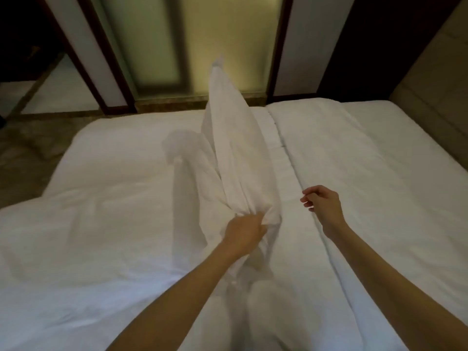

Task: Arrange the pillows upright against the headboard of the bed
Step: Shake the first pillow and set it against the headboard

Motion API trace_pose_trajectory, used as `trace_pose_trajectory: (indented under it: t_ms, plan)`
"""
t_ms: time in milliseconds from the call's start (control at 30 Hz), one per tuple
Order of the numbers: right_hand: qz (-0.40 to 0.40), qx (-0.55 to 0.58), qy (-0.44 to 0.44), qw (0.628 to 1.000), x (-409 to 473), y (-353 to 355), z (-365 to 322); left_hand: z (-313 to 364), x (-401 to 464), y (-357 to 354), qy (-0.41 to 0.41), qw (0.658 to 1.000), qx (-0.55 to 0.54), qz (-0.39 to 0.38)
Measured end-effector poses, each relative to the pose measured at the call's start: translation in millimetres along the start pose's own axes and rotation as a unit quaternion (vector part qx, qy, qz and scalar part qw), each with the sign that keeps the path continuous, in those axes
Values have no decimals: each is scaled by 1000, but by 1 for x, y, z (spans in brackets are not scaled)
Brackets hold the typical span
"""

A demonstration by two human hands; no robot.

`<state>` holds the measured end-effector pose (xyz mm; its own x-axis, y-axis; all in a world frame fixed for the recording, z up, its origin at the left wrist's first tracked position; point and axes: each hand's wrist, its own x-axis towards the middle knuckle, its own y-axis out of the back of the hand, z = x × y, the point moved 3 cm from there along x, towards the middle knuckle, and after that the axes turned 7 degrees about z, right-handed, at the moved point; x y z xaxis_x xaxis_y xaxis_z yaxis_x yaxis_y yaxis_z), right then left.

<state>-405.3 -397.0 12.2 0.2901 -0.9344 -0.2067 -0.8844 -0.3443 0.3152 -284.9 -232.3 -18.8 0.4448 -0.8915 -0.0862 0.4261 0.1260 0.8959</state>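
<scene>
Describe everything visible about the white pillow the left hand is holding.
The pillow is white, in a soft, creased fabric case, seen nearly edge-on and tapering to a blurred top corner. It stands tilted up from the bed, not against any headboard. The left hand bunches its lower corner in a closed grip; the right hand hovers apart, fingers loosely curled, touching nothing. Its shadow falls on the duvet to the left.

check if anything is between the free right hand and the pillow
Nothing visible. The right hand hangs open over bare bedding, with only empty air between it and the pillow that the left hand grips.
</scene>
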Motion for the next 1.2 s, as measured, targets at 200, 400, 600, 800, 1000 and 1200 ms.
trace_pose_trajectory:
  t_ms: [200,400,600,800,1000,1200]
  plan:
    - [1,-8,-42,999,33,116,55,103,24,-57,61,997,1,46]
    - [-10,-19,-73,997,62,202,96,188,44,-108,67,994,-88,11]
    - [-7,-10,-88,996,83,238,114,223,49,-119,38,952,-290,96]
    - [-16,-15,-86,996,101,222,116,176,56,-111,156,896,-353,219]
    - [-50,-74,-47,995,129,162,99,88,81,-86,279,862,-321,276]
    - [-60,-175,-25,982,176,96,80,12,138,-71,342,883,-250,204]
